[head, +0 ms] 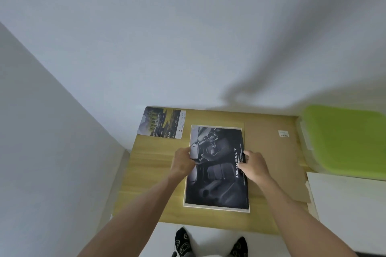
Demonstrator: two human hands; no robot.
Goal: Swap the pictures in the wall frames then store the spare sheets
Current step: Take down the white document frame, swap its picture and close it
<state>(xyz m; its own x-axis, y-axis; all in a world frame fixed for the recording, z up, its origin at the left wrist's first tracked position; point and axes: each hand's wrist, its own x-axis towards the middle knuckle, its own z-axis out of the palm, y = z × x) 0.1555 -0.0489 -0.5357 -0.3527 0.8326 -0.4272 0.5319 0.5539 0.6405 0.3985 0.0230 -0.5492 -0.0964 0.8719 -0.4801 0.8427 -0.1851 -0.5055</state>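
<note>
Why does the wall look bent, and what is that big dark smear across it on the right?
Head view: the wide-angle lens bows the wall and its corner lines. The grey streak is a soft shadow falling diagonally toward the wooden table. The green lid is slightly blurred at the frame edge, while the dark poster under the left hand and right hand shows readable text, without glare.

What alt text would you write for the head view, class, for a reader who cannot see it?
Two bare hands, left hand and right hand, press the side edges of a dark car-interior print lying on a white frame on a wooden table. A landscape sheet lies behind.
</note>
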